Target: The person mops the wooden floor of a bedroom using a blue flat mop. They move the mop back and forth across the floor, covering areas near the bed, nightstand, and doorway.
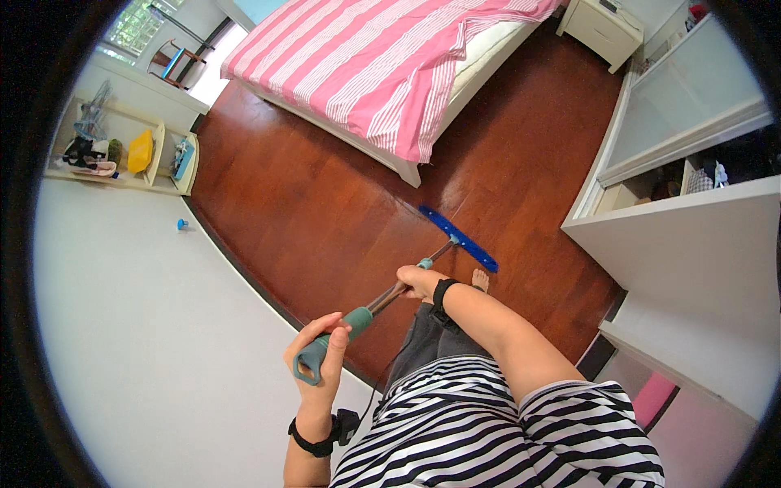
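Black and white stripes are seen on the shirt (455,423), worn above dark grey trousers (439,337). Beyond it, most of the space is taken up by a red-brown wooden floor (293,220). At the far side a bed (358,73) is spread with a pink and white striped cover, which is draped over its near corner. To the right a white wardrobe (679,122) is placed, its lower compartment exposed. On the far left a cream shelf (154,189) is filled with small items, among them a yellow one (140,152). At the far right a bedside cabinet (598,34) is set near the bed.

Between the bed and the body, a mop (386,299) is held aslant, its blue head (460,238) placed on the floor near a bare foot (481,279). Its green handle end is loosely wrapped by the fingers of the left hand (319,342); farther down, the pole is gripped by the closed fingers of the right hand (416,282). Black bands are worn on both wrists.
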The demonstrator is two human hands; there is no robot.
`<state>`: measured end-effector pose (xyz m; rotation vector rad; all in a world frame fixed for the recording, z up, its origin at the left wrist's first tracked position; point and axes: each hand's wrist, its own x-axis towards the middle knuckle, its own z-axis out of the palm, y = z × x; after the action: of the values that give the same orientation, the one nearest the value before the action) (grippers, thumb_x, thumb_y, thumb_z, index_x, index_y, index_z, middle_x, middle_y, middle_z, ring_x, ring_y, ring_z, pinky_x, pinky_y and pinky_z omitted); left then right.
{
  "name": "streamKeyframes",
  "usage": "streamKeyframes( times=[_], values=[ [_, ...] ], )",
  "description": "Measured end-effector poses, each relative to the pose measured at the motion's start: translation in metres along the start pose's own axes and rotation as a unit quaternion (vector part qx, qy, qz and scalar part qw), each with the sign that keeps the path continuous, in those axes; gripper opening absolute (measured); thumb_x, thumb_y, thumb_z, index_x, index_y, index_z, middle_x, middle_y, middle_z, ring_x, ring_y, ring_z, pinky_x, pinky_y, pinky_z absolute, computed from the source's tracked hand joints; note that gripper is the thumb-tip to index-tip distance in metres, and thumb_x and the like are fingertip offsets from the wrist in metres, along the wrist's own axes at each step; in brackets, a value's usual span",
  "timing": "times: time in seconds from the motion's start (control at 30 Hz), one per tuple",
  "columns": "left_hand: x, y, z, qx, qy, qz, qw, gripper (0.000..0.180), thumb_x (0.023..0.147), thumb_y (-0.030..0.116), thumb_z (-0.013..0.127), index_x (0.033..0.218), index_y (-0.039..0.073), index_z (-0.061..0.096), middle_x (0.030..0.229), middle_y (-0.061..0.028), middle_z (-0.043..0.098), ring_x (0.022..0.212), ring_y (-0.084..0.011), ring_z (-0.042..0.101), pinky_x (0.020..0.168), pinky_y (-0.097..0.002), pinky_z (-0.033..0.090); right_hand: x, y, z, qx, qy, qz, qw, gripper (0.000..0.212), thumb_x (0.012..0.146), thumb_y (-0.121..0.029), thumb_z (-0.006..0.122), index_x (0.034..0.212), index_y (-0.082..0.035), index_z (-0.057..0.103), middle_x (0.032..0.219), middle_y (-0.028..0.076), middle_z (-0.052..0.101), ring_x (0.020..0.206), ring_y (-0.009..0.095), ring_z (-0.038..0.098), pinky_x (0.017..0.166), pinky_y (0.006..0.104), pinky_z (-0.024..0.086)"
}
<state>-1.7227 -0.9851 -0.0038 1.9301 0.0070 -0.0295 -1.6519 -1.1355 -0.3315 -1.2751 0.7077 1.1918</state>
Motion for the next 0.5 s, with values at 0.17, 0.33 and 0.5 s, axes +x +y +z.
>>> streamKeyframes(
  times=[0.17,0.33,0.5],
  values=[
    [0.0,0.006,-0.007,-0.076,-0.129,0.112,0.982,0.035,0.083,0.021,0.077,0.109,-0.001,0.067,0.089,-0.01,0.068,0.082,-0.0205,0.065,0.077,-0.0337,0.052,-0.024,0.022,0.015,0.401,-0.015,-0.015,0.916,0.013,0.091,-0.014,0.058,0.09,-0.001,0.057,0.09,0.009,0.064,0.082,0.025,0.066,0.07,0.0375,0.057],
    [0.016,0.024,0.008,0.022,-0.293,0.286,0.912,0.018,0.077,0.018,0.073,0.086,0.002,0.069,0.075,-0.0101,0.066,0.073,-0.0264,0.068,0.068,-0.0352,0.055,-0.051,0.037,-0.003,0.514,-0.067,-0.039,0.854,0.009,0.091,-0.008,0.053,0.096,0.0,0.054,0.099,0.013,0.068,0.082,0.019,0.068,0.071,0.032,0.059],
    [0.009,0.053,0.043,0.044,-0.302,0.305,0.902,0.015,0.078,0.017,0.07,0.083,0.003,0.069,0.073,-0.0096,0.066,0.071,-0.0256,0.067,0.066,-0.0339,0.054,-0.075,0.043,-0.037,0.491,-0.025,-0.108,0.864,0.008,0.093,-0.007,0.052,0.086,-0.002,0.052,0.085,0.009,0.064,0.077,0.016,0.065,0.066,0.0288,0.058]
  ],
)
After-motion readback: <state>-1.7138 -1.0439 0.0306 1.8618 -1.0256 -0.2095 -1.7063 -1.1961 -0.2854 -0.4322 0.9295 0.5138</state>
